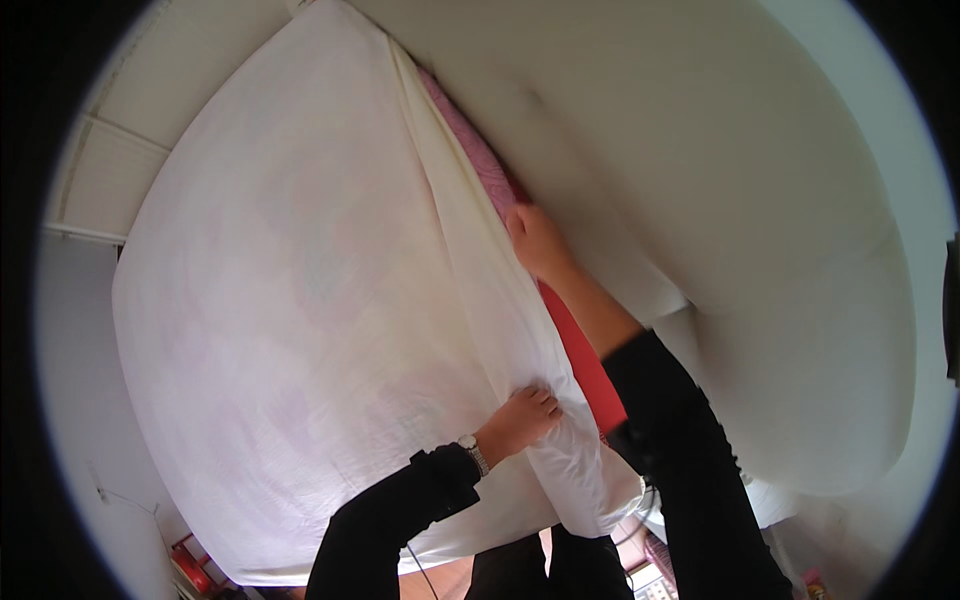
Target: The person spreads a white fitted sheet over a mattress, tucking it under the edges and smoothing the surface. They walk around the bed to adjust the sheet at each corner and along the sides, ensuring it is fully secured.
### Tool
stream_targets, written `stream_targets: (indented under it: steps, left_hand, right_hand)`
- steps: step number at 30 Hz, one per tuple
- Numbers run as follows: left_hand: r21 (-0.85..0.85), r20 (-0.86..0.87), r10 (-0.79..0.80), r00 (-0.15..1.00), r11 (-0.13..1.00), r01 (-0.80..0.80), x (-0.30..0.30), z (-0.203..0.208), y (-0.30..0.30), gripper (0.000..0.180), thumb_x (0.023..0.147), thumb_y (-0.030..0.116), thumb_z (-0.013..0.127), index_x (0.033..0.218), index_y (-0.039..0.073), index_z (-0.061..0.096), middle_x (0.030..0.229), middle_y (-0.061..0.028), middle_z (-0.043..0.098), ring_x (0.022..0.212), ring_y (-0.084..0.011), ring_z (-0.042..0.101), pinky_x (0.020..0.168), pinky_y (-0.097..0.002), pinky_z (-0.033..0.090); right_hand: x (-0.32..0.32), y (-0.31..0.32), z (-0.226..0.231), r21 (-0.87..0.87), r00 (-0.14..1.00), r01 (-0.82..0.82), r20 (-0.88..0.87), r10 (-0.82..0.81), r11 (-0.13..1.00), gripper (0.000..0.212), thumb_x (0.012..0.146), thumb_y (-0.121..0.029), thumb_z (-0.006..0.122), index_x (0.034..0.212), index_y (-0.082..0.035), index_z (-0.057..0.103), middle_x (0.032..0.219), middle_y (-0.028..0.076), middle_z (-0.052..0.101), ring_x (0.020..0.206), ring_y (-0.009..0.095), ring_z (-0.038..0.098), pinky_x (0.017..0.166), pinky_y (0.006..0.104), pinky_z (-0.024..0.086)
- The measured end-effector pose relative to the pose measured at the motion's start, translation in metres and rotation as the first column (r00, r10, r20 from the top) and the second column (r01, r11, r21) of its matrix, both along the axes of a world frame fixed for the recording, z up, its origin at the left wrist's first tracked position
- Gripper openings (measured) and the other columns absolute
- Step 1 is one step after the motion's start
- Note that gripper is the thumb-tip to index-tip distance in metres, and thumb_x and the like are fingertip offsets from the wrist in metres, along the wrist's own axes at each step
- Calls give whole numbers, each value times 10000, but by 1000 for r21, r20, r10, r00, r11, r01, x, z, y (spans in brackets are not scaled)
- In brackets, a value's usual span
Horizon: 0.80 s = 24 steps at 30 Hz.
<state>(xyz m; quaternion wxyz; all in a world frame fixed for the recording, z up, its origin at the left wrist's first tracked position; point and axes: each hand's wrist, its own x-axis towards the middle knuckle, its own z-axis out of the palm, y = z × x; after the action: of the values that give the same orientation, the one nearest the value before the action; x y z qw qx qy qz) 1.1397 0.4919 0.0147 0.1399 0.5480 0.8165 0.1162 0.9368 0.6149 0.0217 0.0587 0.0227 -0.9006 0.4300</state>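
Observation:
A white sheet (320,270) covers a bed, and faint pinkish patches show through it. Along its right side the sheet is folded over in a long strip, with a pink patterned layer (470,145) and a red band (587,365) exposed beside it. My left hand (524,418), a watch on its wrist, lies on the strip near the bed's close end, fingers curled into the fabric. Farther up the same edge, my right hand (540,242) is closed beside the pink layer. Its fingers are partly hidden, so what it grips cannot be made out.
A pale grey-beige surface (740,200) rises along the bed's right side. White bedding (770,503) bulges at the lower right. A red object (190,568) stands at the lower left, and a thin dark cable (422,572) hangs near my legs.

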Motion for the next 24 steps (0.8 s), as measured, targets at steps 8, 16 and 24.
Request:
stream_targets:
  steps: [8,16,24]
  left_hand:
    - [-18,180,149,972,989,-148,-2,9,-8,345,634,198,605,950,74,543,921,-39,531,900,-203,508,808,-320,405]
    - [9,131,192,973,981,-194,1,15,-8,303,698,165,531,995,106,546,969,-27,528,925,-186,497,820,-306,390]
    - [44,97,220,971,973,-225,5,20,-15,292,726,152,498,1014,165,547,959,8,518,895,-146,494,788,-286,382]
  right_hand:
    - [-91,-33,-12,-210,862,-93,473,184,973,404,759,-332,592,978,8,595,962,206,612,882,320,590,754,386,453]
    - [-102,-32,-1,-763,639,499,644,420,412,432,798,-266,602,1096,36,526,1078,140,570,932,213,557,794,332,451]
    - [-109,-10,11,-884,781,402,466,415,238,460,791,-260,618,1126,37,510,1087,137,564,991,226,532,889,341,416]
